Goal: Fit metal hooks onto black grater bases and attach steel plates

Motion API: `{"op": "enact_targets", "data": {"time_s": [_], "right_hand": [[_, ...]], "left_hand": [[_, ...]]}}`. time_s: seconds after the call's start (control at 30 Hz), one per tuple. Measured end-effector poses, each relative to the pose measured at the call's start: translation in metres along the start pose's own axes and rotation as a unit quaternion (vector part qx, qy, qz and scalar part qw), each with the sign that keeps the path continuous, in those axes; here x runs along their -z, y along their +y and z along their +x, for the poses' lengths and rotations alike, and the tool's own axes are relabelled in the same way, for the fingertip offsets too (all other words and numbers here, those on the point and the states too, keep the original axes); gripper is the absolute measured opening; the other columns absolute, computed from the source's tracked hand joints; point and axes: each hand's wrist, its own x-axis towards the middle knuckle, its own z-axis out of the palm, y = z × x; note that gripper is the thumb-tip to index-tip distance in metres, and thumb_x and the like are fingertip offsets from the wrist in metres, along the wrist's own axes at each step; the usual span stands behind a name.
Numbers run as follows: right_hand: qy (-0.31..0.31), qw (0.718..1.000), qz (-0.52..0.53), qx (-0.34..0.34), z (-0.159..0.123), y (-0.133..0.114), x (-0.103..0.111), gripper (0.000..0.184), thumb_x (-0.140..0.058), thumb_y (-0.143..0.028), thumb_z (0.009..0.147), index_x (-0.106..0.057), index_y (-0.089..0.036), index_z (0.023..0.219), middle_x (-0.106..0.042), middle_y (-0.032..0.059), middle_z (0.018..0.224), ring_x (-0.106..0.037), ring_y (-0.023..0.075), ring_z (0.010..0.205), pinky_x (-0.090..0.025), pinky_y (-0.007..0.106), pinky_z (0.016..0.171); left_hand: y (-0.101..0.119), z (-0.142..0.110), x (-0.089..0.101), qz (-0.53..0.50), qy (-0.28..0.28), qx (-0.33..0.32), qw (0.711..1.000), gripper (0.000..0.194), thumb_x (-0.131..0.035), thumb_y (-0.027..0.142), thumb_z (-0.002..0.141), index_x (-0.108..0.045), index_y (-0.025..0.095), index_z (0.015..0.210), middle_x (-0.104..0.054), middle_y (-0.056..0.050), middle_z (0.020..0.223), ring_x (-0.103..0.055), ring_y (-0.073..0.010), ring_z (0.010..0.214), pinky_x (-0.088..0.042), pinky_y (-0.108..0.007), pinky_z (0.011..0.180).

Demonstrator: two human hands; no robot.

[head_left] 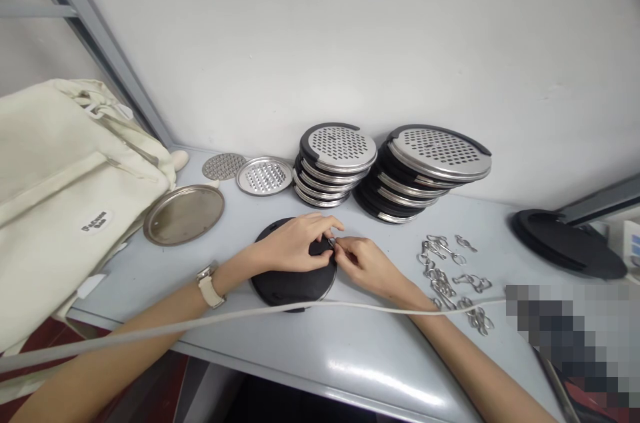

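Note:
A round black disc (293, 286) with a thin metal rim lies face-down or back-up on the grey table. My left hand (295, 243) rests across its top, thumb and fingers curled around the disc's right upper edge. At that edge, my right hand (363, 263) pinches a small metal wire ring clasp (332, 243). The clasp is partly hidden by my fingertips, so I cannot tell whether it is attached. Right of my right hand, several similar loose clasps (440, 283) lie in a scattered pile.
Two stacks of round graters, a smaller (343, 146) and a larger (440, 150), stand by the wall. Loose grater plates (265, 176) and a plain metal disc (185, 213) lie left. A cream bag (75, 196), black discs (565, 243) and a white cable (240, 316) flank the workspace.

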Motion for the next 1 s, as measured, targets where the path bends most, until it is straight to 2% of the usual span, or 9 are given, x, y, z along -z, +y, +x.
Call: {"op": "enact_targets", "data": {"time_s": [0.23, 0.5, 1.0], "right_hand": [[-0.015, 1.0, 0.012, -0.001, 0.0009, 0.0026, 0.0002, 0.027, -0.039, -0.021, 0.088, -0.037, -0.018, 0.062, -0.043, -0.0042, 0.055, -0.036, 0.0084, 0.05, -0.025, 0.023, 0.053], [-0.029, 0.999, 0.03, -0.014, 0.0013, 0.0063, -0.0006, 0.025, -0.041, -0.019, 0.084, -0.035, -0.018, 0.06, -0.037, -0.0057, 0.053, -0.033, 0.0077, 0.05, -0.025, 0.022, 0.051], [-0.049, 0.997, 0.058, -0.022, 0.0007, 0.0072, 0.0021, 0.023, -0.042, -0.019, 0.08, -0.032, -0.018, 0.059, -0.032, -0.0057, 0.054, -0.028, 0.0075, 0.052, -0.023, 0.022, 0.049]], "left_hand": [[-0.0005, 0.001, 0.001, -0.018, -0.003, 0.006, 1.0, 0.039, -0.06, 0.012, 0.075, -0.052, 0.02, 0.113, -0.059, 0.0, 0.089, -0.058, -0.0149, 0.085, -0.045, -0.026, 0.08], [0.0013, 0.0008, 0.0027, -0.027, -0.01, 0.004, 1.0, 0.038, -0.061, 0.012, 0.074, -0.053, 0.02, 0.11, -0.06, 0.001, 0.088, -0.057, -0.0131, 0.08, -0.045, -0.024, 0.077], [0.003, 0.0025, 0.0039, -0.051, -0.023, 0.009, 0.998, 0.038, -0.059, 0.012, 0.072, -0.054, 0.02, 0.109, -0.059, 0.002, 0.083, -0.056, -0.0126, 0.076, -0.044, -0.024, 0.074]]}}
